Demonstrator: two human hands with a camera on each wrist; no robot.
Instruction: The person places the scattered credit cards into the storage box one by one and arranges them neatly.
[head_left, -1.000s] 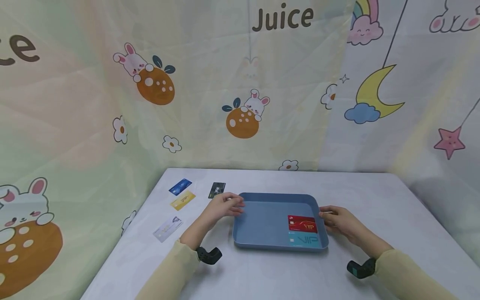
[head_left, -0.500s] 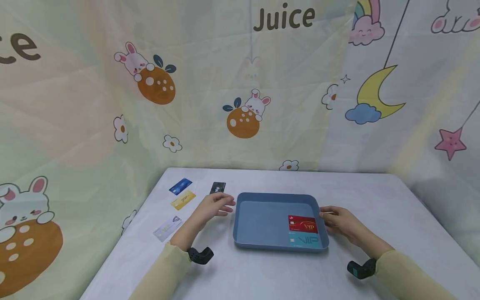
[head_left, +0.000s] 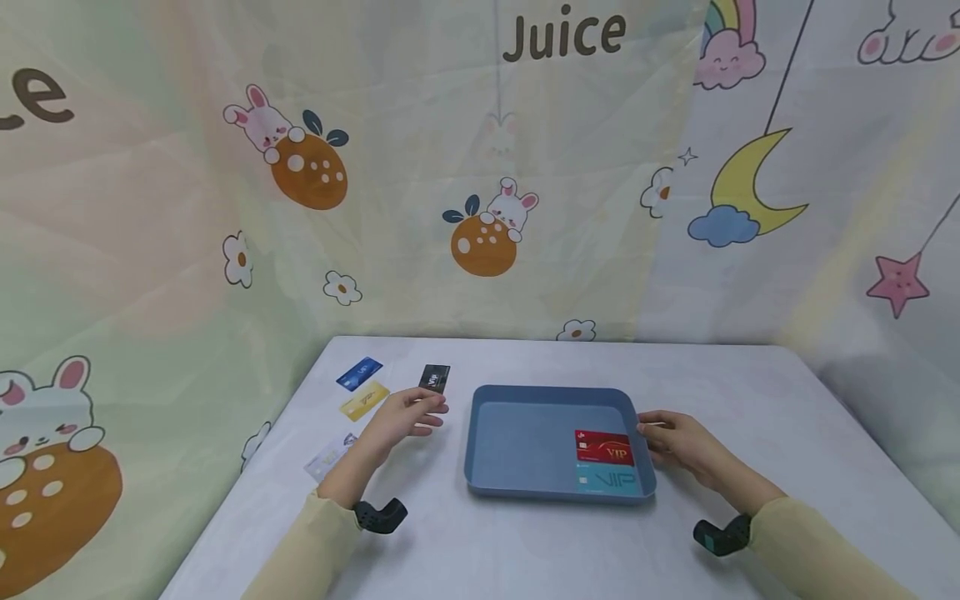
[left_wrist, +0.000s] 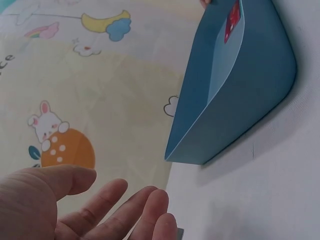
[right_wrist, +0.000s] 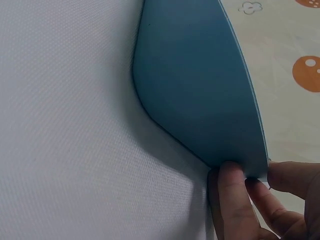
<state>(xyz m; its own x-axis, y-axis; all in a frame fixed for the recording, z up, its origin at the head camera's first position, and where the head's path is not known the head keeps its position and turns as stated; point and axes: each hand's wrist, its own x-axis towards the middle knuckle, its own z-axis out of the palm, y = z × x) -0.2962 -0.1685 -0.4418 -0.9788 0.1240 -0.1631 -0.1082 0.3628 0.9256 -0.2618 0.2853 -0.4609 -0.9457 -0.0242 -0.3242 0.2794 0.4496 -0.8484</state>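
Note:
My left hand (head_left: 405, 421) is above the table left of the blue tray, apart from it, with relaxed fingers and nothing held. Just beyond its fingertips lies a black VIP card (head_left: 434, 378), partly covered by the hand. In the left wrist view, the left hand's fingers (left_wrist: 142, 207) are slightly bent and spread from the thumb. My right hand (head_left: 678, 442) holds the right rim of the blue tray (head_left: 525, 492), thumb at the rim and fingers against the outer wall (right_wrist: 200, 90). Inside the tray's right side lie a red VIP card (head_left: 604, 447) and a light blue VIP card (head_left: 607, 479).
Toward the table's left edge lie a blue card (head_left: 359, 373), a gold card (head_left: 365, 401) and a pale silver card (head_left: 326, 458), the last partly behind my left forearm. A white cloth covers the table (head_left: 555, 550). A printed curtain (head_left: 405, 167) hangs behind it.
My left hand has moved left, from the tray's left rim toward the black card. The right hand, the tray and the cards have stayed in place.

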